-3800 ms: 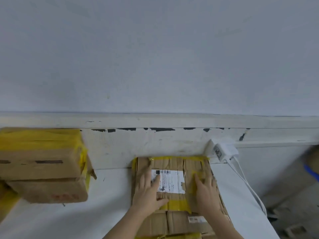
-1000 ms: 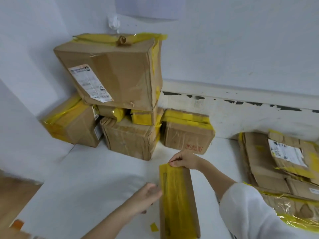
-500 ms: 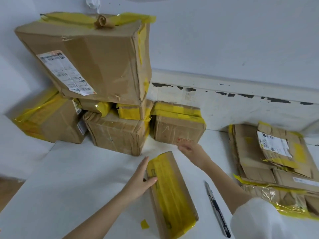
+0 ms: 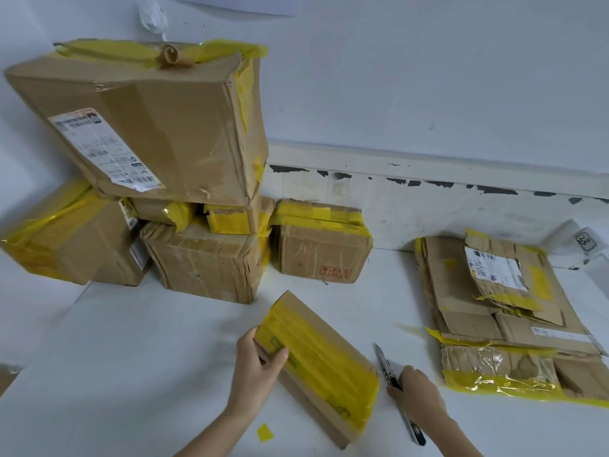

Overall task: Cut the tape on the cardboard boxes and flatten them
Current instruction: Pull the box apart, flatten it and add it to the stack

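A long, flat cardboard box lies slantwise on the white table, its top covered in yellow tape. My left hand grips its near-left edge, thumb on the tape. To the right of the box a utility knife lies on the table. My right hand is down on the knife's middle, thumb on one side and fingers on the other. The knife's tip and tail stick out from under the hand.
Several taped boxes stand at the back left: a large one on top of smaller ones, with another beside them. Flattened cardboard is piled at the right. A yellow tape scrap lies near my left forearm.
My right hand left the far end of the long box and came down onto the knife. My left hand shifted along the box's left edge and now grips it.
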Demonstrator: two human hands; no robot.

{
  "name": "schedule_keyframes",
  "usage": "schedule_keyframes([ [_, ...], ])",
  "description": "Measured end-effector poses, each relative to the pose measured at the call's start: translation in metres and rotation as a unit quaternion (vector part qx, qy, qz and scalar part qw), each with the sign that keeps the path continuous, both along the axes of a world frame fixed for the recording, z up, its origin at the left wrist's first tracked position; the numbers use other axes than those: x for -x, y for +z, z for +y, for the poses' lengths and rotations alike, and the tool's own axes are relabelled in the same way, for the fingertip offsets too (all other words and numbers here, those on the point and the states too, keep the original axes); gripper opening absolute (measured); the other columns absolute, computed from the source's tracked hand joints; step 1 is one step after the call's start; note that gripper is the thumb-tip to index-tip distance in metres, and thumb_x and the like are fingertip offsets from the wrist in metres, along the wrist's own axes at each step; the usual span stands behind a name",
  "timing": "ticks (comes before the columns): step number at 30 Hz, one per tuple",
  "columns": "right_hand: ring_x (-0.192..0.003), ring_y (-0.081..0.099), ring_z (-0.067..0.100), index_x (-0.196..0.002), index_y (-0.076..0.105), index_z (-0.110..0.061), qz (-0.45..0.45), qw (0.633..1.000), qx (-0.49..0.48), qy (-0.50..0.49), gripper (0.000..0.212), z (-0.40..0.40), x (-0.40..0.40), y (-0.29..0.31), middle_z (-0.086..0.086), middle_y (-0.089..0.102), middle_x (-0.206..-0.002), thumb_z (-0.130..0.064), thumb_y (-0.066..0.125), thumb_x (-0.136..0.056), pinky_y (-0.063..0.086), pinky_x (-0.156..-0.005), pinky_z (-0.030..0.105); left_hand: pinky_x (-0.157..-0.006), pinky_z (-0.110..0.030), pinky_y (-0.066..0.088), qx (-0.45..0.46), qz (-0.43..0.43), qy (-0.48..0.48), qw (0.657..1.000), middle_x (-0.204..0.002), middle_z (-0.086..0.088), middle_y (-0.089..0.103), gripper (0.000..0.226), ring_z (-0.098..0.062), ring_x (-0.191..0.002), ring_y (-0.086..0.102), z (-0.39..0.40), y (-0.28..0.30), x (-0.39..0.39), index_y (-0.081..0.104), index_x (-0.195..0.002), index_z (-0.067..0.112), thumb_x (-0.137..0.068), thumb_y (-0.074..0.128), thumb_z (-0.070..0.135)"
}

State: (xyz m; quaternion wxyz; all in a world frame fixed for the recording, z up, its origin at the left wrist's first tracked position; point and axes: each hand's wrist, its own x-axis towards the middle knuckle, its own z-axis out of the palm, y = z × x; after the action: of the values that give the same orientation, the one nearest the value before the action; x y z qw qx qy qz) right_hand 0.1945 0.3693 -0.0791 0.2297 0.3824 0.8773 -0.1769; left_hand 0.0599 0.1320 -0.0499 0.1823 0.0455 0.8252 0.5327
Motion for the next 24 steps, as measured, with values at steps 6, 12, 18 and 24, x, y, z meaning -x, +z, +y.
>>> schedule_keyframes([
  [6,-0.068,0.065,0.025,-0.108,0.039,-0.004,0.164,0.979,0.084,-0.088,0.018,0.009,0.008,0.029,0.007,0.059,-0.082,-0.014,0.049,-0.097,0.044,-0.056,0.029,-0.097,-0.044,0.039,0.061,0.011,0.040,0.997,-0.118,-0.003,0.051,0.037,-0.024,-0.112,0.045,0.007,0.000,0.000,0.049,-0.122,0.015,-0.091,0.057,0.033],
  [12,-0.075,0.067,0.021,-0.129,0.043,-0.028,0.219,0.969,0.028,0.108,0.033,-0.019,0.067,0.108,0.002,0.065,-0.099,-0.021,0.048,-0.097,0.053,-0.065,0.030,-0.086,-0.028,0.043,0.018,-0.018,0.026,0.999,-0.101,-0.005,0.060,0.018,-0.021,-0.101,0.056,0.006,0.006,0.027,0.059,-0.106,0.005,-0.093,0.056,0.018],
  [18,-0.082,0.059,0.029,-0.137,0.036,-0.032,0.126,0.921,-0.139,0.341,0.048,-0.084,0.100,0.119,0.000,0.046,-0.081,-0.009,0.044,-0.096,0.039,-0.061,0.032,-0.077,-0.022,0.040,0.017,-0.042,0.030,0.999,-0.093,0.000,0.058,0.012,-0.015,-0.092,0.055,0.005,0.008,0.031,0.059,-0.100,0.006,-0.091,0.058,0.014],
  [24,-0.091,0.061,0.031,-0.135,0.041,-0.019,0.103,0.912,-0.165,0.361,0.055,-0.092,0.104,0.112,0.006,0.047,-0.085,0.008,0.043,-0.087,0.039,-0.062,0.033,-0.077,-0.021,0.040,0.018,-0.039,0.020,0.999,-0.092,0.000,0.057,0.006,-0.015,-0.091,0.054,0.005,0.011,0.030,0.056,-0.096,0.009,-0.092,0.057,0.013],
])
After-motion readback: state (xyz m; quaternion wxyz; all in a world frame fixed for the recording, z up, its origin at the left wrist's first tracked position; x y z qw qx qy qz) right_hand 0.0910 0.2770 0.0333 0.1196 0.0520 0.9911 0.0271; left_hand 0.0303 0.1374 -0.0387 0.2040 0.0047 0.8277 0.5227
